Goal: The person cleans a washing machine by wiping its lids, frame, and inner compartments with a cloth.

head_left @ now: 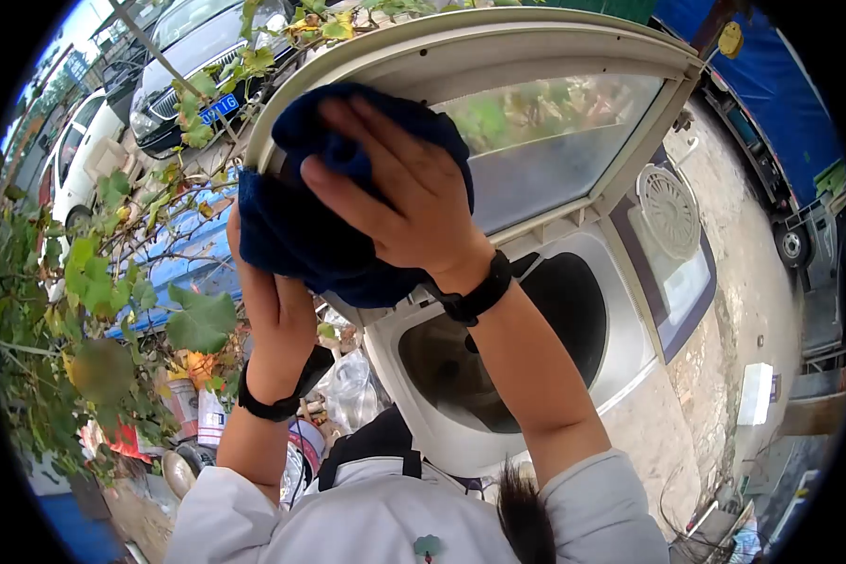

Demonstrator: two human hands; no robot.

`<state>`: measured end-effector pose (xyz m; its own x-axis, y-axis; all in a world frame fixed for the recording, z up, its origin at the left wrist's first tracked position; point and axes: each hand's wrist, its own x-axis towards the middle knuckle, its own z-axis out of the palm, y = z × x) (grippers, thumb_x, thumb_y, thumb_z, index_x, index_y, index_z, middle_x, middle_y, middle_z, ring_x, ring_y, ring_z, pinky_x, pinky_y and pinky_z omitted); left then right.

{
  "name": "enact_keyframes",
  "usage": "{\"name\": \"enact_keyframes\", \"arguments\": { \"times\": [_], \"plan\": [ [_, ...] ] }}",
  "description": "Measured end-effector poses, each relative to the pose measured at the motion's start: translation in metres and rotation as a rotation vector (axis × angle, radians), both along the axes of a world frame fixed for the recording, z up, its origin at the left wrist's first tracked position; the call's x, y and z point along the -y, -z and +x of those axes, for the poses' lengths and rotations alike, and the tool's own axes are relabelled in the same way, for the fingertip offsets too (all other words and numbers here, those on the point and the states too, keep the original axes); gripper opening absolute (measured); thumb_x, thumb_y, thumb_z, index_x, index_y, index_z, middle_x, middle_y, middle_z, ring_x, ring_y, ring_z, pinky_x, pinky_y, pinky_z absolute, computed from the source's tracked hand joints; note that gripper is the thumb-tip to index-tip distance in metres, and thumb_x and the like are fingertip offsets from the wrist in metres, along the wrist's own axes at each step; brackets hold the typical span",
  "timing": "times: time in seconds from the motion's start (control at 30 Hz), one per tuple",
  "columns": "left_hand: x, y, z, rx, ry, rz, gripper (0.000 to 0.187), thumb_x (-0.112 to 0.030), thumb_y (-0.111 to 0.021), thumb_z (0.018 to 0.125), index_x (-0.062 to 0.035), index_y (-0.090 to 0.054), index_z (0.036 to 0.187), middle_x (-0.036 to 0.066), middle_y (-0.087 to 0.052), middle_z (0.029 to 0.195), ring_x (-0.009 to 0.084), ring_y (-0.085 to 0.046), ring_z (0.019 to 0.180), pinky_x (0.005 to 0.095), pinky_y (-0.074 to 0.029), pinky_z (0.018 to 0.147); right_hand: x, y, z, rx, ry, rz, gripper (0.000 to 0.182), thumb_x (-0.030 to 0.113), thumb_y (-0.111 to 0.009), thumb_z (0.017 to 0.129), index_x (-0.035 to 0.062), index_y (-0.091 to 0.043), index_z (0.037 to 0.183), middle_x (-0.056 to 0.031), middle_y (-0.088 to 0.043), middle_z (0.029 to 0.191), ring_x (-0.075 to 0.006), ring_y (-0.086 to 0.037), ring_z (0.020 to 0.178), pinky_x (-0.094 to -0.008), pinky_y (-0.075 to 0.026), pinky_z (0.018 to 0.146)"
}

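Observation:
A dark blue cloth (296, 230) is bunched against the upper left part of a raised washing machine lid (498, 42). My right hand (409, 193) presses on the cloth, its fingers bent into the fabric. Lower down, my left hand (280, 305) is at the lid's left edge, a finger along the outer side and the rest partly hidden by the cloth. The lid is pale plastic with a clear window. Below it, the washing machine (423, 428) stands with its dark tub opening showing.
Leafy vines (94, 282) hang at the left, near a blue corrugated panel (179, 254). Parked cars (183, 56) stand behind. A clear plastic bag (350, 390) and buckets (211, 418) crowd the ground by the machine. A blue-covered truck (771, 103) is at the right.

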<state>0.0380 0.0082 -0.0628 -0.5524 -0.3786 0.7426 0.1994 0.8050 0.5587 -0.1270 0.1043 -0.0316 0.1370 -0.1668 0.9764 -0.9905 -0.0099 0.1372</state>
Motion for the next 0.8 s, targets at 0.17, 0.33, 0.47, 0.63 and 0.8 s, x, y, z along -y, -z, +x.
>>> {"name": "enact_keyframes", "arguments": {
  "times": [0.17, 0.33, 0.47, 0.63, 0.8],
  "plan": [
    [-0.003, 0.001, 0.002, 0.012, 0.056, 0.213, 0.047, -0.013, -0.034, 0.105, 0.0046, -0.024, 0.148, 0.016, -0.037, 0.145, 0.0242, -0.036, 0.135, 0.0370, -0.027, 0.113, -0.011, 0.004, -0.017, 0.266, 0.159, -0.343, 0.057, 0.002, -0.051, 0.080, 0.0008, -0.050, 0.137, -0.0236, -0.055, 0.129, -0.0455, -0.046, 0.129, -0.0546, -0.033, 0.109],
    [-0.010, -0.003, 0.000, -0.005, 0.097, 0.175, 0.049, -0.014, -0.031, 0.105, 0.0030, -0.021, 0.150, 0.017, -0.030, 0.150, 0.0262, -0.034, 0.138, 0.0384, -0.027, 0.114, -0.001, 0.005, 0.033, -0.091, -0.033, 0.008, 0.035, 0.015, -0.061, 0.087, 0.0194, -0.059, 0.122, -0.0079, -0.065, 0.112, -0.0296, -0.063, 0.112, -0.0427, -0.051, 0.099],
    [0.004, 0.008, 0.004, 0.071, 0.004, 0.060, 0.049, -0.021, -0.030, 0.108, 0.0002, -0.019, 0.152, 0.017, -0.031, 0.151, 0.0238, -0.037, 0.136, 0.0364, -0.030, 0.112, -0.015, -0.007, 0.006, -0.038, 0.051, -0.037, 0.041, 0.008, -0.064, 0.078, 0.0178, -0.063, 0.118, -0.0130, -0.060, 0.116, -0.0342, -0.062, 0.109, -0.0437, -0.051, 0.097],
    [-0.012, -0.011, -0.004, -0.003, 0.064, 0.181, 0.048, -0.025, -0.033, 0.108, 0.0039, -0.027, 0.146, 0.017, -0.037, 0.142, 0.0245, -0.041, 0.130, 0.0343, -0.029, 0.110, -0.016, -0.012, -0.032, 0.064, 0.314, -0.311, 0.027, 0.014, -0.065, 0.079, 0.0146, -0.064, 0.106, -0.0118, -0.056, 0.111, -0.0333, -0.057, 0.111, -0.0449, -0.047, 0.098],
    [0.006, 0.011, -0.004, -0.029, -0.003, 0.081, 0.045, -0.017, -0.033, 0.107, 0.0052, -0.028, 0.146, 0.019, -0.035, 0.145, 0.0279, -0.037, 0.134, 0.0361, -0.026, 0.111, 0.013, -0.004, 0.016, -0.082, 0.012, -0.086, 0.027, 0.013, -0.063, 0.081, 0.0153, -0.066, 0.107, -0.0092, -0.057, 0.115, -0.0312, -0.057, 0.112, -0.0468, -0.045, 0.102]
  ]
}}
